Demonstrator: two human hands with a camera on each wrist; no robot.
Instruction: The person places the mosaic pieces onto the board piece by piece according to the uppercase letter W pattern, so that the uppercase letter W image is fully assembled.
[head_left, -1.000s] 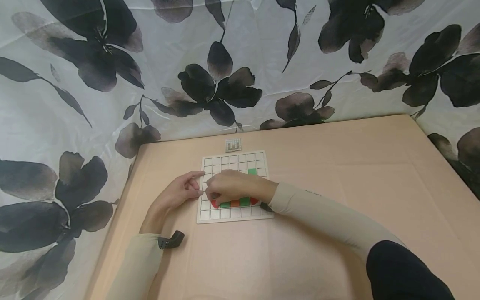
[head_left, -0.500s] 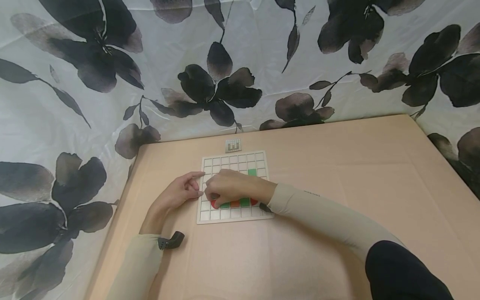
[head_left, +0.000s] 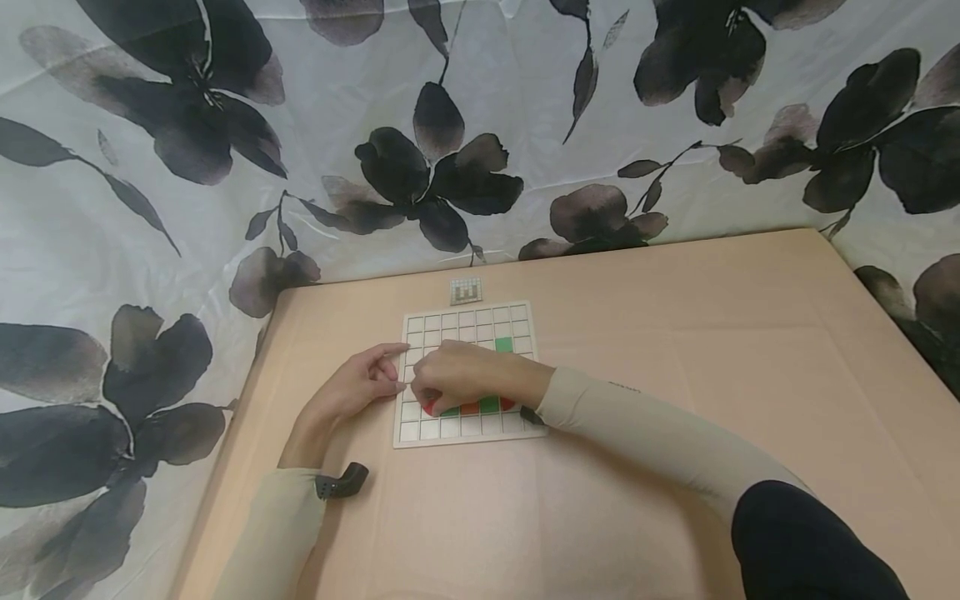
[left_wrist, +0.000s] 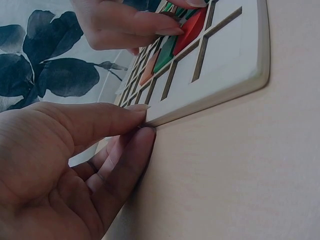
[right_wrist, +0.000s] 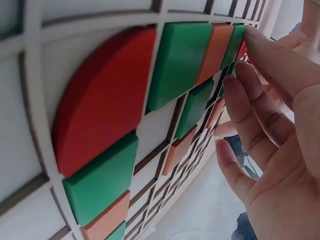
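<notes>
A white grid board (head_left: 471, 427) lies on the table, holding green, orange and red pieces in its cells. At its left edge my left hand (head_left: 362, 381) pinches the rim, thumb (left_wrist: 131, 114) on top in the left wrist view. My right hand (head_left: 465, 371) reaches across the board with curled fingers. Its thumb and fingertips (right_wrist: 244, 72) close on a small green tile (right_wrist: 231, 73), partly hidden, beside a red rounded piece (left_wrist: 192, 32). Nearest the right wrist camera sits another red rounded piece (right_wrist: 107, 95), bordered by a green tile (right_wrist: 177, 62) and more tiles.
Beyond the board's far edge lies a small card with a grid pattern (head_left: 467, 290). The wooden table (head_left: 675, 333) extends to the right and front. Behind it hangs a floral sheet (head_left: 300, 125). A black wrist device (head_left: 342, 481) sticks out from the left sleeve.
The right hand's fingertips have shifted very slightly over the same spot of the board. The left hand and the board stay in place.
</notes>
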